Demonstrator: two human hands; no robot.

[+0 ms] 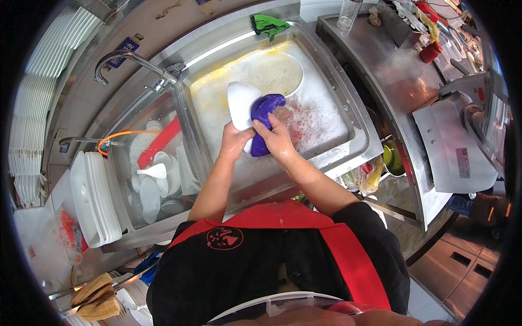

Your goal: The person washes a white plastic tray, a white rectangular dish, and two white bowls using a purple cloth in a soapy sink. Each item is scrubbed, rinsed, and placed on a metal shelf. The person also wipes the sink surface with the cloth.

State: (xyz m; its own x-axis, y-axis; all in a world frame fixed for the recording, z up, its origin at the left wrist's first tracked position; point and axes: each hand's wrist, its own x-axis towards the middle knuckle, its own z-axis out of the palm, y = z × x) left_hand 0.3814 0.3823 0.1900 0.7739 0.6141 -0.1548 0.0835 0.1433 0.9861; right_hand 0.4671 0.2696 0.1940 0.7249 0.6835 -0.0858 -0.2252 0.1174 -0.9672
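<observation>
Over the soapy water of a steel sink, my left hand grips a white dish, which is tilted. A purple cloth lies against the dish's right side, with my right hand closed on it. Part of the dish is hidden behind the cloth and the hands. Foam covers much of the water, with yellow residue along the far edge. The curved rim of a large white dish shows in the foam beyond my hands.
The left basin holds white dishes, a white spoon and a red strip. White trays stand at its left. A faucet rises behind. A green cloth hangs on the far rim. A steel counter stands right.
</observation>
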